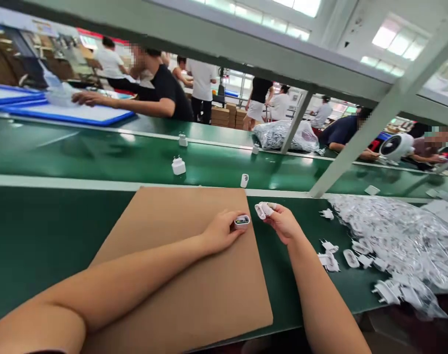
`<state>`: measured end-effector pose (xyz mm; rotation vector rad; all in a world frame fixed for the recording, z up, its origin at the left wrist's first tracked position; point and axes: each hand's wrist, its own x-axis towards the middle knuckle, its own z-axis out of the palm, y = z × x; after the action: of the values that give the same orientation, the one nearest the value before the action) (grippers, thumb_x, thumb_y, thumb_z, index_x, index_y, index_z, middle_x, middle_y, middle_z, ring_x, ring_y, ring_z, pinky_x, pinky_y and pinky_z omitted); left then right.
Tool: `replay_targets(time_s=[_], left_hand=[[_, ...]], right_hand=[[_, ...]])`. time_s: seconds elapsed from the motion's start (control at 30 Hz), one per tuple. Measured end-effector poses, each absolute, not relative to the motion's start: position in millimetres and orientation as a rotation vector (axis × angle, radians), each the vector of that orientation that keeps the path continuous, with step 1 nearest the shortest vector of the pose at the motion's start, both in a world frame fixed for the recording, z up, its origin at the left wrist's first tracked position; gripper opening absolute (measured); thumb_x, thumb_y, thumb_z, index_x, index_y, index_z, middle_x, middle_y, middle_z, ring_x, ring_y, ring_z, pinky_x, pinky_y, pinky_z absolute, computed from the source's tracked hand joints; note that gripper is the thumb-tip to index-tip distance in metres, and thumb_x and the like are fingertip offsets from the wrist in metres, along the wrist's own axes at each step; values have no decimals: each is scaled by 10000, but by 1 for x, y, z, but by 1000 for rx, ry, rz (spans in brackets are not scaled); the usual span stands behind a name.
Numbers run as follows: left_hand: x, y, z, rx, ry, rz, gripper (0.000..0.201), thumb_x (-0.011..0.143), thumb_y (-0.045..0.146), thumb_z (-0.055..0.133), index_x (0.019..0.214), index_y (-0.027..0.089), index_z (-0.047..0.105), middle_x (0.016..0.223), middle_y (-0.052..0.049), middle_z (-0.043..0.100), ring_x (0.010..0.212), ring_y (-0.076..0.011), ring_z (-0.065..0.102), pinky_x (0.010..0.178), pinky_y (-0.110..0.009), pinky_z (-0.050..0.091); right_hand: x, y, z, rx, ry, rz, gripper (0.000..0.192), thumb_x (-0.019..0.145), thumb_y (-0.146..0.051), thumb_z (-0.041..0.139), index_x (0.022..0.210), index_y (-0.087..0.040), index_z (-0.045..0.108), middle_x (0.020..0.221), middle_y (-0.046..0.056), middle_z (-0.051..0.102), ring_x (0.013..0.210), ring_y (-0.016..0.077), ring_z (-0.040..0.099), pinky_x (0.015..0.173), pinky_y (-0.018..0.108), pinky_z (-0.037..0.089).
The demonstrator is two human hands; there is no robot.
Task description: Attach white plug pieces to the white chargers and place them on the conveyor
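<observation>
A green worktop [50,223] spans the near side, with a brown cardboard sheet [165,204] lying on it; beyond a pale rail [62,182] runs a glossy green strip [98,155] bearing a few white plugs [179,166] set well apart; farther back, a co-worker in a dark top [174,93] reaches towards blue-rimmed trays [109,117], and other people stand or sit in a bright hall; a pale beam [224,37] crosses overhead, and a slanted post [378,132] comes down to the rail at the right.

The left hand [222,231] is closed around a white housing [242,222], its open end showing parts inside, near the cardboard's right edge; the right hand [285,223] pinches a white plug part [261,211] just past that edge, over the green worktop; the two held things are near each other but apart; whether the right fingers hold more than one part, I cannot tell.

The cardboard's far edge lies beside the rail; to its left, green worktop runs out to the picture's side; right of the right hand, a strip of green separates it from loose white plug pieces [330,263] and a heap of clear plastic bags [404,236], which spreads to the near edge.
</observation>
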<state>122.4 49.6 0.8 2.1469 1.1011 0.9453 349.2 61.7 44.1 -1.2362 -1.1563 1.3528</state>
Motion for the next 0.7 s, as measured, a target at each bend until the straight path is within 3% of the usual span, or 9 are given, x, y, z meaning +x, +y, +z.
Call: replay_targets(time_s=[0.07, 0.2, 0.33, 0.53, 0.7], left_hand=[[121, 52, -4, 2048, 1088, 989, 530, 796, 326, 820, 1285, 182, 674, 1223, -124, 719, 1119, -293, 654, 990, -432, 537], [119, 61, -5, 2007, 1063, 926, 277, 829, 335, 791, 1046, 168, 744, 984, -77, 729, 935, -246, 661, 836, -364, 531], [117, 62, -1, 2077, 1041, 910, 227, 831, 319, 793, 994, 167, 751, 932, -68, 713, 915, -242, 639, 805, -345, 498], [115, 60, 1, 2093, 1005, 925, 260, 833, 277, 790, 1077, 197, 750, 973, -64, 721, 929, -246, 628, 827, -348, 484], [115, 60, 1, 2090, 1026, 927, 163, 849, 297, 777, 958, 185, 733, 893, -52, 703, 864, -227, 614, 760, -328, 459]], right_hand=[[338, 55, 49, -1286, -1219, 1270, 549, 583, -531, 941, 961, -168, 775, 914, 72, 766, 701, 136, 611, 581, 248, 455], [319, 46, 55, -1294, -1326, 1103, 559, 591, -490, 938, 995, -183, 705, 818, 23, 718, 639, 127, 604, 543, 244, 462], [310, 41, 55, -1283, -1407, 1097, 591, 660, -499, 900, 1124, -231, 651, 790, -36, 663, 509, 89, 540, 471, 234, 451], [306, 42, 53, -1230, -1390, 1128, 532, 653, -442, 921, 1083, -222, 700, 887, 18, 709, 724, 142, 646, 651, 280, 549], [309, 39, 59, -1270, -1426, 1156, 407, 707, -434, 871, 1027, -215, 747, 784, -4, 655, 539, 100, 519, 452, 242, 411]])
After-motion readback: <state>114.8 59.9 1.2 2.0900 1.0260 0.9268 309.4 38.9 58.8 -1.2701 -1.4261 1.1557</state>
